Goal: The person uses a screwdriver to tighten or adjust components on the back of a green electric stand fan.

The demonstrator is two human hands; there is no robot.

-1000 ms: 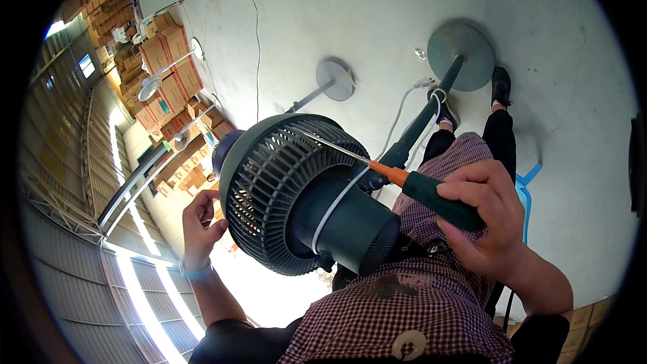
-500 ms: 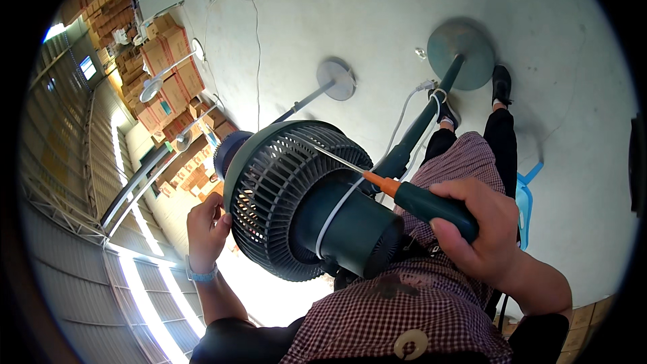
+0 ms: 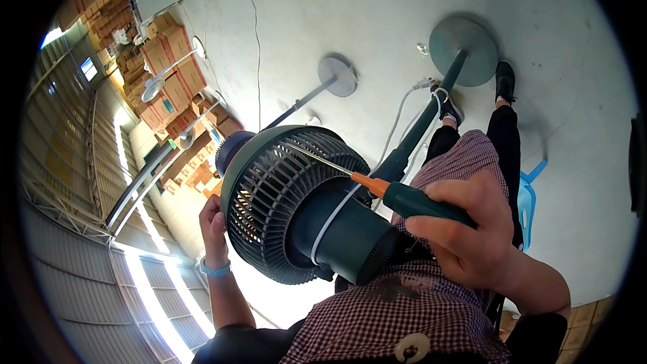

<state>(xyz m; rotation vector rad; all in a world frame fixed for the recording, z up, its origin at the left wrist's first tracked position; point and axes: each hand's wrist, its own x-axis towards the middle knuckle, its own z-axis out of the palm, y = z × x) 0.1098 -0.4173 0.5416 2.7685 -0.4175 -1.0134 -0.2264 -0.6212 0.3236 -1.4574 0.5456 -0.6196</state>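
Note:
A dark green pedestal fan (image 3: 347,232) stands tilted in front of me, the slatted back of its head and its motor housing toward me. My right hand (image 3: 472,229) grips a screwdriver (image 3: 424,203) with a green handle and an orange collar. Its metal shaft reaches over the slats, the tip near the upper part of the grille; whether it touches a screw is too small to tell. At the fan's left rim, my left hand (image 3: 215,232) has its fingers curled at the edge, partly hidden behind it. A white cord (image 3: 331,221) loops round the motor housing.
The fan's pole runs to a round green base (image 3: 465,50) beside my feet. Another stand with a grey base (image 3: 337,75) is farther off. Stacked cardboard boxes (image 3: 176,61) and white fans line the left. A blue plastic piece (image 3: 526,202) lies right of my legs.
My right hand has moved slightly left with the screwdriver, and the tip sits farther left over the grille. My left hand's fingers have shifted at the rim, the thumb showing less on the edge.

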